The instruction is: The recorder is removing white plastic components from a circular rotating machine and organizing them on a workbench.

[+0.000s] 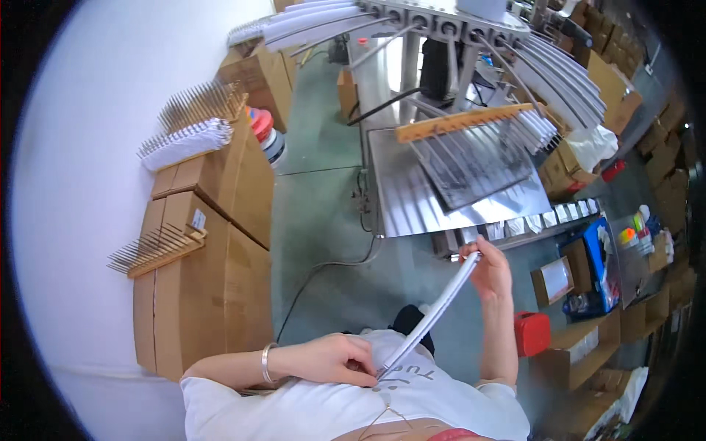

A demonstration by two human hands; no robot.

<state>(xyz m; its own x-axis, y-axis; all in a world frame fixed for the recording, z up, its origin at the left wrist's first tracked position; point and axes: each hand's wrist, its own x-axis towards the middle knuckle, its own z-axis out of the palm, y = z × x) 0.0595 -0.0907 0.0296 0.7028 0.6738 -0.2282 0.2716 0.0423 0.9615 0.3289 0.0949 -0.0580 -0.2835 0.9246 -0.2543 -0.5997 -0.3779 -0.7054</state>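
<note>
White strip between hands, box with white contents

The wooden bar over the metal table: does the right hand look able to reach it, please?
Probably not freely: the right hand grips the far end of the white strip, though nothing seems to block its way to the wooden bar.

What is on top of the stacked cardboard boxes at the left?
Wooden racks with metal rods, one bearing white pieces, rest on the cardboard boxes. The surface directly beneath the racks is covered, and the boxes' contents cannot be seen.
</note>
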